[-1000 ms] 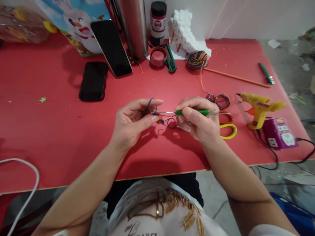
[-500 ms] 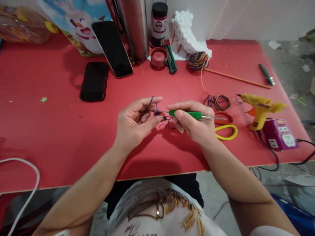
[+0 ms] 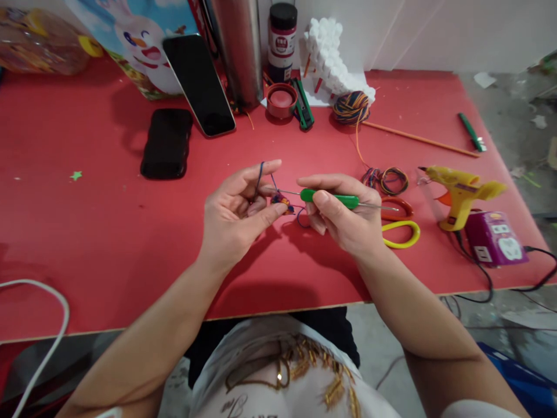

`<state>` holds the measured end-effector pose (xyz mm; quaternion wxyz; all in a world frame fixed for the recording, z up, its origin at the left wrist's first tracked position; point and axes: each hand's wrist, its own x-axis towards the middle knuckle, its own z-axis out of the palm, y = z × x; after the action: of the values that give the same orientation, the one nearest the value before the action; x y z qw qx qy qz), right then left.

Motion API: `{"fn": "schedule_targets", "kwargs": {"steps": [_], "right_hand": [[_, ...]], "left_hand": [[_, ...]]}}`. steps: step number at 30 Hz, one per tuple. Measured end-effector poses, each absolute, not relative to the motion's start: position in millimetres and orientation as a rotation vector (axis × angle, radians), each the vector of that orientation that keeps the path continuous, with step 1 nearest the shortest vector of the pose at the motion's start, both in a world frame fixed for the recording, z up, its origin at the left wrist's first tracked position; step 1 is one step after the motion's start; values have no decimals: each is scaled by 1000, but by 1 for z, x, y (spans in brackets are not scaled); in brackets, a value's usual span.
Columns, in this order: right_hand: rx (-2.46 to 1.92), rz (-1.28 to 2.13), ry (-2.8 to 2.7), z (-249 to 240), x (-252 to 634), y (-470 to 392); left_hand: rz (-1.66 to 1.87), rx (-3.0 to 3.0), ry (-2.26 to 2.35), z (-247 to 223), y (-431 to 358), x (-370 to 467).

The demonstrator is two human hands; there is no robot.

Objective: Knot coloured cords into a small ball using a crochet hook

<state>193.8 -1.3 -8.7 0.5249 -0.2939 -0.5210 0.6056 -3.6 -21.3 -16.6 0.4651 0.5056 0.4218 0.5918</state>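
The small multicoloured yarn piece (image 3: 284, 203) sits just above the middle of the red tabletop (image 3: 108, 244), pinched between thumb and fingers of the left hand (image 3: 235, 206), with a blue strand (image 3: 261, 173) looped over the index finger. The right hand (image 3: 354, 212) is closed round a green-handled hook (image 3: 335, 200), its shaft pointing toward the piece. Farther back, a black-capped jar (image 3: 282, 45) carries a label whose characters are too small to read; lettering on the white shirt (image 3: 270, 400) is cut off. A pale wall (image 3: 418, 35) stands behind, littered grey floor (image 3: 509, 168) at right
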Motion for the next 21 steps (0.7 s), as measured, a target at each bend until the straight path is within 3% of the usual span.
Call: {"fn": "schedule_targets", "kwargs": {"steps": [12,21], "right_hand": [[-744,1418,-1213,-9,193,1],[-669,1680,-1182,-9,201,1]], "left_hand": [[1365,1252,1107,-8,-25,1],[1408,1230,1083,-14,-24,0]]}}
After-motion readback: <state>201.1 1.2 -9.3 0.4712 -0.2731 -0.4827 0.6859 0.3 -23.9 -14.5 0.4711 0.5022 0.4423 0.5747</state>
